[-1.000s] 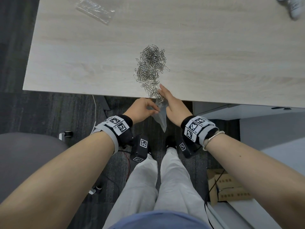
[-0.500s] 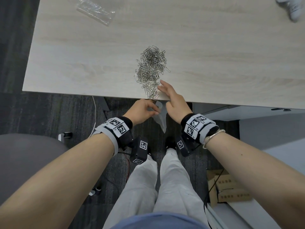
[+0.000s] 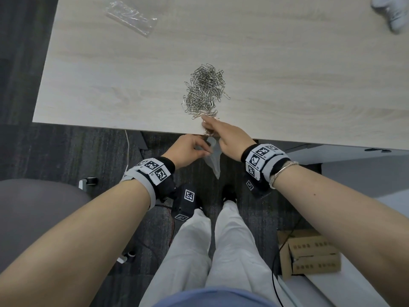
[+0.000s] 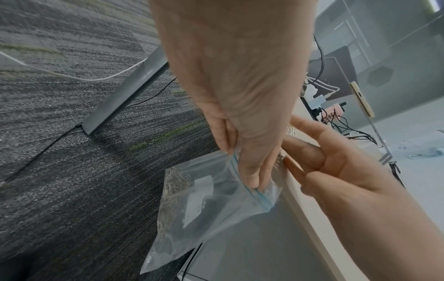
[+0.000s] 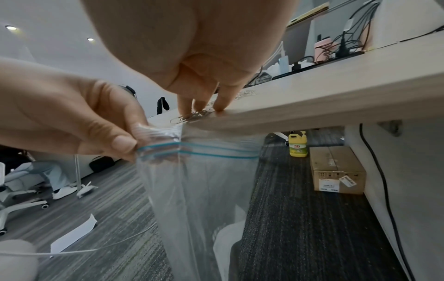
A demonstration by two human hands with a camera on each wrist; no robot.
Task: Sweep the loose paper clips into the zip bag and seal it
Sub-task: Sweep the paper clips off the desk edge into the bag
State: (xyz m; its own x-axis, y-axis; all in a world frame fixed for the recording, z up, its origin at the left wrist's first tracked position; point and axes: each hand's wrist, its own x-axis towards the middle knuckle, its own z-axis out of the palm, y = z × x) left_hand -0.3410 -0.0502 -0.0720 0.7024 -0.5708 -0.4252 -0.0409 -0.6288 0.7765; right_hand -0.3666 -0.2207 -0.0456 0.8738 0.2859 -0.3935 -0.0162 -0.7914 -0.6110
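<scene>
raking paper clips (image 3: 204,91) off the bench (image 3: 287,85) edge into the zip bag (image 3: 213,160)

head: pile mostly on bench. left wrist: left hand (image 4: 240,106) pinching bag rim. right wrist: right hand (image 5: 201,62), fingers extended on clips; narrow mouth risks spilling onto carpet.

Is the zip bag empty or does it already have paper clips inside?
Not empty: the left wrist view shows paper clips lying inside the clear zip bag.
</scene>
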